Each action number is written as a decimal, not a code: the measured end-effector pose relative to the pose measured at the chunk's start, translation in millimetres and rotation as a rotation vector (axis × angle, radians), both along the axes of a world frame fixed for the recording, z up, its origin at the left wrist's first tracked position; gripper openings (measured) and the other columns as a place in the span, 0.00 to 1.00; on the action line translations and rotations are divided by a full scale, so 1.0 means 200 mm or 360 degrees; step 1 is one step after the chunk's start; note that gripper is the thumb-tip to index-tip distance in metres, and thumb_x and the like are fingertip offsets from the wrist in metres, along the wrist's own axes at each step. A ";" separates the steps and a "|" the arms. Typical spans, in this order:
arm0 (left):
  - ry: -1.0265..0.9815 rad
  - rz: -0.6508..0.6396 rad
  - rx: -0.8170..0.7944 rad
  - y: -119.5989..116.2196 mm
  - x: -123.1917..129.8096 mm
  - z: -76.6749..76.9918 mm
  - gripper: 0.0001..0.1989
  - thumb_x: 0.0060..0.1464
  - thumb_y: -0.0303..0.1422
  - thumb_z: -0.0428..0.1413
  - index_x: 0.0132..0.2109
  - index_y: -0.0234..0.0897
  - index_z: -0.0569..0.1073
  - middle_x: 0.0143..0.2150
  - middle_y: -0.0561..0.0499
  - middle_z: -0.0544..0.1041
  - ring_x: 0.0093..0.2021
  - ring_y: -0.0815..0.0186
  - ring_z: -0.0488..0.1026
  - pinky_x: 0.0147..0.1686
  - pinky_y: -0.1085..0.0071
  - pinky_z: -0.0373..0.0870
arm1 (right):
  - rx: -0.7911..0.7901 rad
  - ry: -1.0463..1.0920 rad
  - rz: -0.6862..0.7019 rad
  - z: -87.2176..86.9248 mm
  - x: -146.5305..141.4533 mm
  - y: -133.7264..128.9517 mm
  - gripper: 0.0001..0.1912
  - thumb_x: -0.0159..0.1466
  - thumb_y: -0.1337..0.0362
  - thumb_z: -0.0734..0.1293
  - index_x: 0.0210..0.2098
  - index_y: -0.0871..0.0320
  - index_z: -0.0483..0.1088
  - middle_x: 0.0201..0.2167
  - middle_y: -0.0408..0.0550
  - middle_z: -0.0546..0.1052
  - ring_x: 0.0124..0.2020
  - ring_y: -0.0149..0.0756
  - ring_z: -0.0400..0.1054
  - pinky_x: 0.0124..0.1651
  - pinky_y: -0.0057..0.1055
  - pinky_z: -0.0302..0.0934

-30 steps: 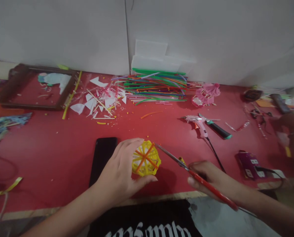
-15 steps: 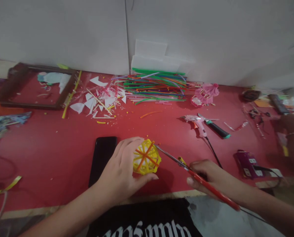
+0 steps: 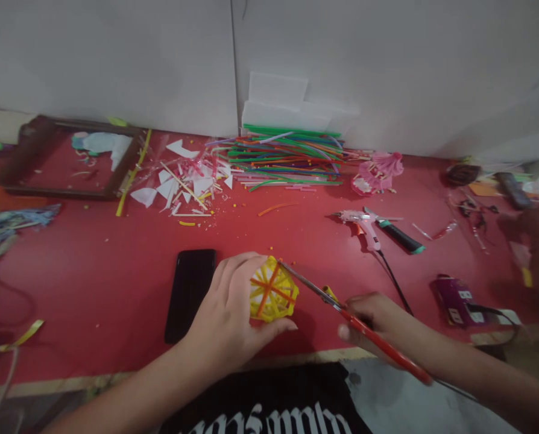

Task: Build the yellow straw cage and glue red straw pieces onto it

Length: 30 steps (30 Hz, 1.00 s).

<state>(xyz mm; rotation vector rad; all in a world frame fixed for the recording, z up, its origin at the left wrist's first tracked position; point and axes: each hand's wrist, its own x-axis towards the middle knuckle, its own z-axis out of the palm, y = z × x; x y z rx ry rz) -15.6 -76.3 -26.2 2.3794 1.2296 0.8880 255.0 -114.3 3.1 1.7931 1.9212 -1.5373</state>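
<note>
My left hand [image 3: 230,301] is wrapped around a yellow lattice ball [image 3: 281,306] that has orange strips crossing over its face and something white inside. Part of the ball is hidden behind my fingers. In my right hand [image 3: 380,319] is a pair of red-handled scissors [image 3: 378,340], with the blades pointing up and left. Their tips touch or nearly touch the ball's upper edge, at the end of an orange strip. Beside the blades is a small yellow roll [image 3: 330,293]; I cannot tell what it rests on. A black phone [image 3: 183,295] lies left of my left hand.
A pink glue gun [image 3: 364,226] and a black-and-teal cutter [image 3: 403,236] lie right of centre. Coloured sticks [image 3: 287,157] are piled against the wall, near white scraps [image 3: 170,184]. A purple power box [image 3: 453,301] stands at right, a brown frame [image 3: 61,193] at left.
An orange strip's end that stuck out at the ball's top edge is now trimmed off. The ball is turned slightly, and the scissor blades look closer together.
</note>
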 end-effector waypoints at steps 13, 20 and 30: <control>0.0045 0.0032 0.0023 -0.01 0.01 0.01 0.41 0.47 0.51 0.63 0.58 0.30 0.58 0.51 0.35 0.70 0.53 0.47 0.69 0.51 0.49 0.71 | 0.0079 -0.0098 0.0037 0.02 0.00 0.02 0.26 0.60 0.44 0.64 0.19 0.57 0.57 0.19 0.38 0.57 0.20 0.26 0.49 0.22 0.26 0.43; 0.0021 0.0041 0.0011 -0.02 0.01 0.00 0.41 0.46 0.52 0.63 0.59 0.33 0.57 0.51 0.36 0.70 0.53 0.47 0.69 0.51 0.48 0.71 | 0.0184 -0.0089 0.0029 -0.03 0.02 0.01 0.30 0.58 0.40 0.66 0.16 0.57 0.56 0.17 0.37 0.53 0.20 0.25 0.45 0.20 0.26 0.40; 0.0045 0.0042 0.0034 -0.01 0.00 0.01 0.43 0.46 0.54 0.62 0.59 0.33 0.57 0.51 0.35 0.69 0.53 0.46 0.69 0.51 0.47 0.71 | 0.0374 -0.0057 0.0055 -0.10 0.03 0.01 0.32 0.59 0.36 0.62 0.16 0.57 0.57 0.16 0.37 0.52 0.19 0.26 0.45 0.21 0.27 0.40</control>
